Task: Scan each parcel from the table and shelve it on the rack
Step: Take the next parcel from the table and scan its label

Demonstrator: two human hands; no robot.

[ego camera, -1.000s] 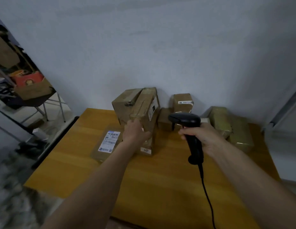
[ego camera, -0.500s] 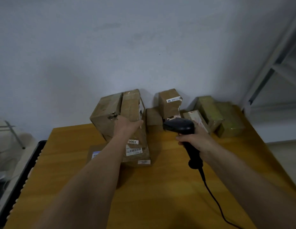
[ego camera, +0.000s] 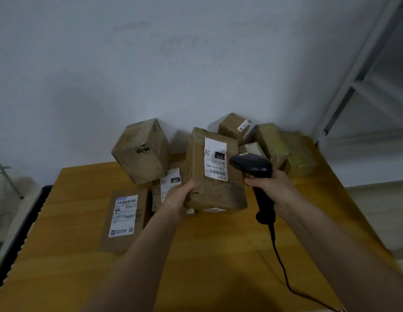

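My left hand (ego camera: pixel 180 197) grips the lower left corner of a brown cardboard parcel (ego camera: pixel 215 194), tilted up above the table with its white barcode label (ego camera: pixel 215 162) facing me. My right hand (ego camera: pixel 271 189) grips the handle of a black barcode scanner (ego camera: pixel 252 165), whose head sits just right of that label. The scanner's cable (ego camera: pixel 283 271) trails toward the table's near right edge.
On the wooden table (ego camera: pixel 207 255) lie a flat labelled parcel (ego camera: pixel 125 218), a cube-shaped box (ego camera: pixel 142 152), a labelled parcel (ego camera: pixel 169 185) behind my left hand, and several more parcels against the wall, among them greenish ones (ego camera: pixel 286 149). A grey metal rack (ego camera: pixel 362 91) stands at the right.
My left hand has pulled the parcel out from beside the cube-shaped box and turned its label toward me. The scanner has moved close to the label. The view has swung right.
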